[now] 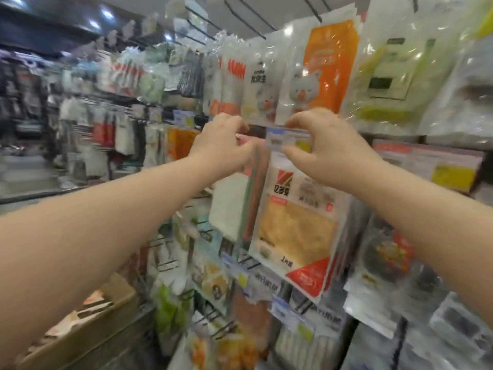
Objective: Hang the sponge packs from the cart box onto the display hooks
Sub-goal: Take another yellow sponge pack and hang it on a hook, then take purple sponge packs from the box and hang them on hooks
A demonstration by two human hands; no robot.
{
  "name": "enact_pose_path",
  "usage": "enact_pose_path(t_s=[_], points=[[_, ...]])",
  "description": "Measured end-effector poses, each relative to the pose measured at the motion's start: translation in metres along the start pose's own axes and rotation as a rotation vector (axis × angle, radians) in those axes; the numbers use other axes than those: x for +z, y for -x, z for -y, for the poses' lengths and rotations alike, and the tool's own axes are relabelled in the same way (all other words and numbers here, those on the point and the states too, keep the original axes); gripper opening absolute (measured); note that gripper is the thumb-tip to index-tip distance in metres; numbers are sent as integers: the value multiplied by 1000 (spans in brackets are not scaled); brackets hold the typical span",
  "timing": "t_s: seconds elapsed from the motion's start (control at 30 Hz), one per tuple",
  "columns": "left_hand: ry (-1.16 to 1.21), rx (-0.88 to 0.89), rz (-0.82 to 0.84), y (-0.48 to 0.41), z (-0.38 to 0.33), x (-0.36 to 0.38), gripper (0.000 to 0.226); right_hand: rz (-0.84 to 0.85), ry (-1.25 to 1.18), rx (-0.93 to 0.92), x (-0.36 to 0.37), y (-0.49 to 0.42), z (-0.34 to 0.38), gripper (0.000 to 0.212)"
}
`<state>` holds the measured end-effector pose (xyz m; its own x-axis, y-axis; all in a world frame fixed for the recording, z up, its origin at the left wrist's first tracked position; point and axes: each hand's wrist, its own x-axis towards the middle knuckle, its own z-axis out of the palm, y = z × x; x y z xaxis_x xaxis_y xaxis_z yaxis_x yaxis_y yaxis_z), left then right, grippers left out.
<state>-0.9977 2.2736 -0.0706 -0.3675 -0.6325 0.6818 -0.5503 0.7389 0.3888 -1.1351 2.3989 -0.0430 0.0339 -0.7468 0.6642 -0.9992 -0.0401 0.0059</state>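
Sponge pack (293, 228), yellow behind clear film, with a red striped logo, Chinese characters too blurred for me to read and a red bottom corner, hangs at the display's middle row. My right grip (328, 156) pinches its top by a blue-edged price label (289, 138). My left grip (222, 148) clutches a bunch of packs (229, 206) just beside it.

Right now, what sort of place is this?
Probably a shop aisle for household goods: clear plastic packs hang in rows on black wire display hooks, blue-and-white price tags sit on hook ends, and a brown cardboard stock box stands at lower left.
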Motion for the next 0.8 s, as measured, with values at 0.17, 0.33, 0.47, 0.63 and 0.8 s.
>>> enact_pose_path(t_s=[0.17,0.33,0.47,0.63,0.8], points=[[-271,-142,226,39,106,-24,52,208,13,-18,79,-22,44,54],[-390,-226,335,72,221,-56,55,358,-50,-29,167,-51,113,55],[-500,-291,425,107,320,-80,56,481,-89,-76,244,-70,178,51],[-543,-463,527,161,412,-88,54,654,-178,-77,339,-73,244,50],[-518,-592,604,202,474,-81,57,876,-219,-86,422,-67,276,54]])
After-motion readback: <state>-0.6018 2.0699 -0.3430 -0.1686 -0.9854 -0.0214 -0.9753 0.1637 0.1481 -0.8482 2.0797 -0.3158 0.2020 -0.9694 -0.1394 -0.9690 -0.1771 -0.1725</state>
